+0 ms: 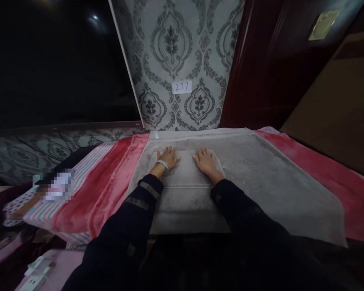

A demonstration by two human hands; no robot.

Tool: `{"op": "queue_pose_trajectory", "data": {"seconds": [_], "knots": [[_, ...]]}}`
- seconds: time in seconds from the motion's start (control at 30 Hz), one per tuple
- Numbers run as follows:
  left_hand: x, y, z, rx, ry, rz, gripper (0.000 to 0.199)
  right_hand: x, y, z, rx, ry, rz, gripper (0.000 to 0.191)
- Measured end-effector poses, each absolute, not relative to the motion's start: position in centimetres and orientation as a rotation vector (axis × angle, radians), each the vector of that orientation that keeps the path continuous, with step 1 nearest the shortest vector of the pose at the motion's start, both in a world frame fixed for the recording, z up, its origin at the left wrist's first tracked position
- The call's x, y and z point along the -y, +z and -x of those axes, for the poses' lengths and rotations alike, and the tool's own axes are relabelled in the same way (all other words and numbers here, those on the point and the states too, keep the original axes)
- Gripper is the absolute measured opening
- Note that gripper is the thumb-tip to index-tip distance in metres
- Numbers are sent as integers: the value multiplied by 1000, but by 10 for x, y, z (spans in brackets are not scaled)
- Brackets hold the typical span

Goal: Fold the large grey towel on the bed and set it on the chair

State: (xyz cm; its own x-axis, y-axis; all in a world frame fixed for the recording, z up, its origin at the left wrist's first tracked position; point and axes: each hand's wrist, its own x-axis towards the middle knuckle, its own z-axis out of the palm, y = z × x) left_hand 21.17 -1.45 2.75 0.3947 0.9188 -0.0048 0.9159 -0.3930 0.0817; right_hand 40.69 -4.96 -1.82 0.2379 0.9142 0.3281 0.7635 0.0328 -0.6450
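A folded grey plush cloth lies in front of me on a larger grey plush blanket. On the folded cloth's far left part rests my left hand, flat with its fingers spread, a silvery bracelet at the wrist. Across from it, my right hand presses flat on the far right part, fingers stretched out. Neither hand grasps anything. A straight seam or hem runs across the cloth between my wrists.
A red and pink blanket with a striped edge lies beneath the grey one. Behind stands a patterned wall with a paper label reading 277. A large dark screen is at left, a cardboard box at right, a power strip lower left.
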Motion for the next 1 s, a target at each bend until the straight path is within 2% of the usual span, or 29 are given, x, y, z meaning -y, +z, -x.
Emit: {"op": "queue_pose_trajectory", "data": {"seconds": [0.13, 0.23, 0.43, 1.0], "knots": [[7, -7, -207, -1752, 66, -2567, 60, 57, -43, -403, 1883, -69, 2102, 52], [5, -22, -199, -1788, 106, -2557, 62, 56, -48, -407, 1924, -146, 2143, 53], [-2, -16, -185, -1994, 122, -2344, 65, 54, -48, -408, 1931, -151, 2152, 53], [24, -29, -119, -1985, 88, -2273, 66, 52, -48, -414, 2008, -63, 2176, 58]]}}
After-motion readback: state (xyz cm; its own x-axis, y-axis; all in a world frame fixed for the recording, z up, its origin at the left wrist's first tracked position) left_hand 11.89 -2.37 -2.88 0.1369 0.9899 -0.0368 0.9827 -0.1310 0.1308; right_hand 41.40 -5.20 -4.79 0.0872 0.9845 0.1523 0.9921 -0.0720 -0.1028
